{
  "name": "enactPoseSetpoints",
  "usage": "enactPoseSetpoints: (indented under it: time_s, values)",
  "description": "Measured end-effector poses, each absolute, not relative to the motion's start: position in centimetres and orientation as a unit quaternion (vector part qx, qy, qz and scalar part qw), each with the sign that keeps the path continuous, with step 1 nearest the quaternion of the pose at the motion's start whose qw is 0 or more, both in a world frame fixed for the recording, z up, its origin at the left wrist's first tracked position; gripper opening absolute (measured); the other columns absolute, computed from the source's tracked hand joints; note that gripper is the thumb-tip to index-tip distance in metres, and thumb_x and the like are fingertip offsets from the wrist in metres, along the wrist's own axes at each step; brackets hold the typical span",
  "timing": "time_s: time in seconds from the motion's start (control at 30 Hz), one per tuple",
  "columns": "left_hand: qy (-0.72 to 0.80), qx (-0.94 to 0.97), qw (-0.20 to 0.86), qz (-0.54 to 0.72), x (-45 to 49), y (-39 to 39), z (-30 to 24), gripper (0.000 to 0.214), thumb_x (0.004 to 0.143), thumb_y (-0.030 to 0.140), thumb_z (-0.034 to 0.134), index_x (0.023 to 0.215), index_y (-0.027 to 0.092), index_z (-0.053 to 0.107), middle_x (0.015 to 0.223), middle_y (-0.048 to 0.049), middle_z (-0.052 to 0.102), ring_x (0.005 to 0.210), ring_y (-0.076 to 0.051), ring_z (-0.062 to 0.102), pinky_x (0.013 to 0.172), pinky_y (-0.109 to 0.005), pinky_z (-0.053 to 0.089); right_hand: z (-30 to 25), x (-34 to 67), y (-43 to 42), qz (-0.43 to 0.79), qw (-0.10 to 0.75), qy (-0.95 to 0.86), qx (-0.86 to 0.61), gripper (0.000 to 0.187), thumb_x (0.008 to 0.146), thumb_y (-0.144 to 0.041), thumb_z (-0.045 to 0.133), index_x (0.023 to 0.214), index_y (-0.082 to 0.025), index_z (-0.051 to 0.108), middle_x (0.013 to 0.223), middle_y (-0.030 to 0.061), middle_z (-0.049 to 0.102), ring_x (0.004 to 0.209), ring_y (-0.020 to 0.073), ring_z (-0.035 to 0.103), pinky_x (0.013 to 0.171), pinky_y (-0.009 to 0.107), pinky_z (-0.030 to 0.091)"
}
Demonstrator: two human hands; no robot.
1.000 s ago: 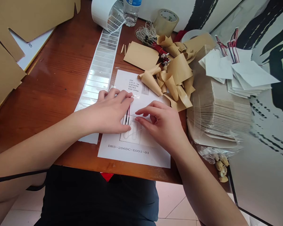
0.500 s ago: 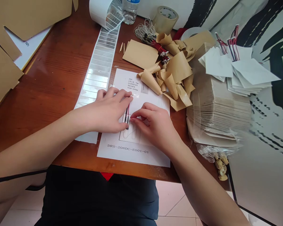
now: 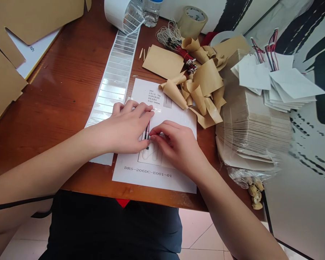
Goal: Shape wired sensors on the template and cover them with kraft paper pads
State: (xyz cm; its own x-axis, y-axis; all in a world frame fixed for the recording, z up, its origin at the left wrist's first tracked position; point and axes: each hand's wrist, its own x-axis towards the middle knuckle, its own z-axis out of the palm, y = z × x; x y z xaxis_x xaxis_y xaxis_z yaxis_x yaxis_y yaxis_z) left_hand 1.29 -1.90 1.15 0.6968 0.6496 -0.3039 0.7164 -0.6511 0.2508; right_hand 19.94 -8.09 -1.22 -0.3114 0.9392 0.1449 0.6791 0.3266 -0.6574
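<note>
The red-and-black leads (image 3: 147, 135) lie on the printed sheet (image 3: 157, 184), over its outlined drawing, where my left hand (image 3: 128, 130), spread with fingers parted, partly covers them, apparently to steady them. I position my right hand (image 3: 177, 144) just beside them, thumb and index finger nearly together as if for fine handling; I cannot tell whether they grip anything. Outward, the label strip (image 3: 115, 68) flanks the sheet's left edge, seemingly within easy reach.
</note>
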Motion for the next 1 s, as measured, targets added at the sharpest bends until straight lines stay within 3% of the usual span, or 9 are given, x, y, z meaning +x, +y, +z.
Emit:
enactPoseSetpoints:
  time_s: [0.57, 1.0]
  values:
    - [0.399, 0.896, 0.182, -0.068, 1.37, -1.92, 0.68, 0.074, 0.089, 0.046, 0.048, 0.156, 0.015, 0.042, 0.166, -0.0161, 0.034, 0.144, -0.042, 0.032, 0.113, -0.059, 0.026, -1.17, 19.72, -8.23, 0.249, 0.283, -0.762, -0.527, 0.018, 0.092, -0.012, 0.058, 0.089, -0.021, 0.072, 0.086, 0.0031, 0.077, 0.077, 0.0186, 0.068, 0.069, 0.031, 0.051]
    - [0.387, 0.897, 0.198, -0.085, 1.26, -1.86, 1.18, 0.07, 0.091, 0.043, 0.046, 0.155, 0.015, 0.043, 0.17, -0.0156, 0.03, 0.146, -0.042, 0.028, 0.114, -0.061, 0.024, -1.16, 19.64, -8.31, 0.234, 0.273, -0.768, -0.531, 0.018, 0.093, -0.013, 0.058, 0.089, -0.022, 0.073, 0.083, 0.003, 0.076, 0.074, 0.0184, 0.066, 0.068, 0.032, 0.05]
